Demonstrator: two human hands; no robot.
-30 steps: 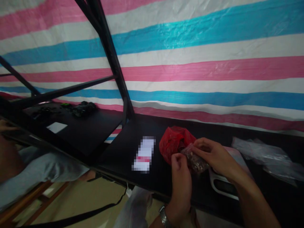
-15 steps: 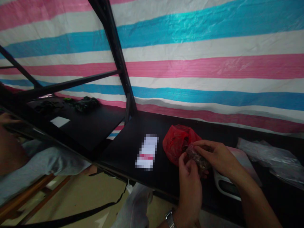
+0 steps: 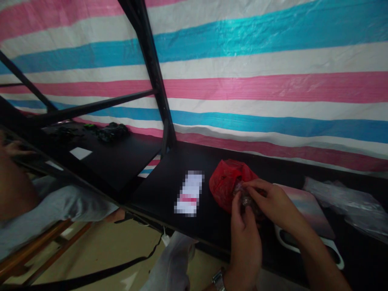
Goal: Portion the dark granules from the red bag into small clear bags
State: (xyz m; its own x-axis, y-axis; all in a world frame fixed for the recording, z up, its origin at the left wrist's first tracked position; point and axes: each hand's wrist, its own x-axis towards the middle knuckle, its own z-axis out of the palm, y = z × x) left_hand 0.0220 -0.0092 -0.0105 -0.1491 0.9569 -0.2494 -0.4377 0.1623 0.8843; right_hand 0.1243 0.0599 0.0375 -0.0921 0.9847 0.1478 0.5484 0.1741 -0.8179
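Note:
My left hand [image 3: 245, 238] and my right hand [image 3: 271, 202] are together over the black table [image 3: 169, 182], both gripping a small clear plastic bag of dark bits [image 3: 244, 197]. The little bag is mostly hidden by my fingers. Just behind it lies a crumpled red plastic bag [image 3: 227, 182]. A flat white device with a reflective top [image 3: 306, 210] sits under my right wrist. I wear a metal watch [image 3: 218, 279] on my left wrist.
A blurred white card [image 3: 190, 192] lies left of the red bag. Clear plastic wrapping [image 3: 348, 204] lies at the right. A black metal frame post [image 3: 151, 68] rises at the table's back. On a second black table [image 3: 100, 157] are dark parts [image 3: 112, 131]. Another person [image 3: 30, 202] sits at left.
My hands have drawn closer together around the small clear bag, covering more of it. The view has drifted slightly, showing more of the flat white device.

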